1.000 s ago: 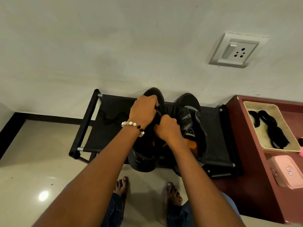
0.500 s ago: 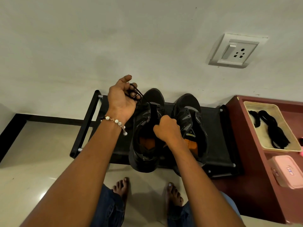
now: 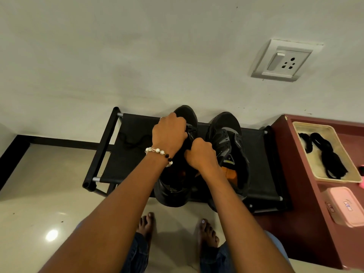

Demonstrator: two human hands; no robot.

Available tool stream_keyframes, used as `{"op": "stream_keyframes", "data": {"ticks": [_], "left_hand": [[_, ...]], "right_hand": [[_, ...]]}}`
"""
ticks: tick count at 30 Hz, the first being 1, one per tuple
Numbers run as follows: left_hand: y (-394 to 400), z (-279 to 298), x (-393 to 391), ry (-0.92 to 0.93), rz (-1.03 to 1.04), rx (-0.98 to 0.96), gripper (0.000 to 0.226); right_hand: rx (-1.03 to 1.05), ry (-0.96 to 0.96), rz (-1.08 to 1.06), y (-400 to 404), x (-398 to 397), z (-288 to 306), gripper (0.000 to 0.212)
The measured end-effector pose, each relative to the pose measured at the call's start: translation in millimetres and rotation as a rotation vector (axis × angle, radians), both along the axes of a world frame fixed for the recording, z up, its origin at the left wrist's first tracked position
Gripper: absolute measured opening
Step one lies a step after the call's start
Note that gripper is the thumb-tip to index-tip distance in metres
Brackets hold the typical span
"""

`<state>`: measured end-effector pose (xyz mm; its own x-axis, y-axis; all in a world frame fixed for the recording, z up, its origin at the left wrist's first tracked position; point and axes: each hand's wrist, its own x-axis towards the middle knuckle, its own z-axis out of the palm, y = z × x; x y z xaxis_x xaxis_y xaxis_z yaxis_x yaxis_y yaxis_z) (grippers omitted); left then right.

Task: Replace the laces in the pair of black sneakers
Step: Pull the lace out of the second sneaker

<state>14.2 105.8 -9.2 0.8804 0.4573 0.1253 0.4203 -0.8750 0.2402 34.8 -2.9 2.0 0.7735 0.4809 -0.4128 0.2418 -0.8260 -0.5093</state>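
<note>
Two black sneakers stand side by side on a black shoe rack (image 3: 136,166), toes to the wall. My left hand (image 3: 169,133), with a bead bracelet on its wrist, is curled over the lace area of the left sneaker (image 3: 173,196) and pinches its black lace. My right hand (image 3: 201,152) grips that same sneaker at the tongue, just behind my left hand. The right sneaker (image 3: 226,133) stands untouched, its orange insole showing. A loose black lace (image 3: 134,141) lies on the rack to the left. The eyelets under my hands are hidden.
A maroon cabinet (image 3: 295,213) stands to the right of the rack. On it sit a cream tray (image 3: 317,170) holding black laces (image 3: 327,154) and a pink box (image 3: 342,205). A wall socket (image 3: 283,60) is above. My bare feet (image 3: 206,233) stand on the glossy floor.
Half a second ago my left hand was lifted up and to the left, pulling a lace. It has come back down onto the left sneaker. My right hand stayed put.
</note>
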Motion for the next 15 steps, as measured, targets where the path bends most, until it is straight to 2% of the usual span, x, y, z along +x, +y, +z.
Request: {"op": "stream_keyframes", "data": {"ticks": [2, 7, 10, 12, 13, 15], "left_hand": [[-4.1, -3.1, 1.4, 0.000, -0.009, 0.062, 0.016], [4.1, -2.1, 7.7, 0.085, -0.122, 0.047, 0.020], [10.4, 7.4, 7.4, 0.152, -0.101, -0.070, 0.017], [16.1, 10.1, 4.6, 0.172, -0.051, -0.171, 0.027], [18.2, 9.7, 2.9, 0.151, -0.034, -0.233, 0.031], [22.4, 12.2, -1.0, 0.041, 0.060, -0.481, 0.030]], "right_hand": [[0.002, -0.003, -0.006, -0.2, -0.1, 0.0, 0.017], [-0.001, 0.008, -0.002, -0.4, 1.8, -1.0, 0.026], [-0.008, -0.005, 0.006, 0.5, 2.4, -2.2, 0.031], [-0.018, -0.005, 0.015, 0.8, 2.4, -2.8, 0.030], [-0.021, -0.003, 0.018, 0.8, 2.5, -2.9, 0.029], [-0.028, -0.010, 0.029, 0.2, 3.6, -3.4, 0.030]]}}
